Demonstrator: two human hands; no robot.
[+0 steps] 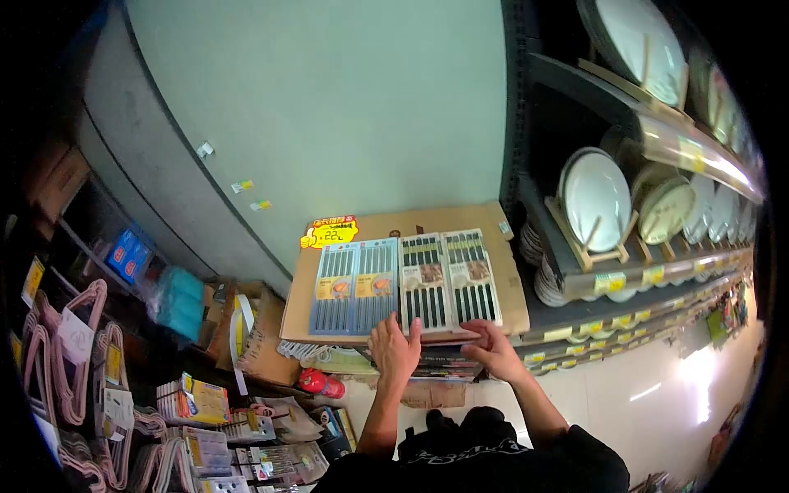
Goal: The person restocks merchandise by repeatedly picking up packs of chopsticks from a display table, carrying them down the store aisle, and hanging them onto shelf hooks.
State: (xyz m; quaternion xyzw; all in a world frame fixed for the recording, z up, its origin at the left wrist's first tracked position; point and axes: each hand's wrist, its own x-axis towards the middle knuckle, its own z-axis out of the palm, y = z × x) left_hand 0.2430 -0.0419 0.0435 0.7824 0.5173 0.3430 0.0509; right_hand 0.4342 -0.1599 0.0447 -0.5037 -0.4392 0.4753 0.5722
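Packs of chopsticks lie side by side on a cardboard box in front of me. Two blue packs of chopsticks (pixel 355 286) are on the left, and two packs of dark chopsticks (pixel 424 283) with pale borders are on the right. My left hand (pixel 396 352) is at the near edge, by the lower left corner of the dark packs, thumb and fingers apart. At the lower right corner is my right hand (pixel 493 352), its thumb apart from its bent fingers. The fingertips are close to the packs; I cannot tell whether they touch. Neither hand grips anything visible.
A yellow and red price sign (pixel 330 232) stands behind the blue packs on the cardboard box (pixel 511 275). Shelves with plates (pixel 596 200) are on the right. Pink hangers (pixel 82 353) and packaged goods fill the left. A red bottle-like object (pixel 321 384) is below the box.
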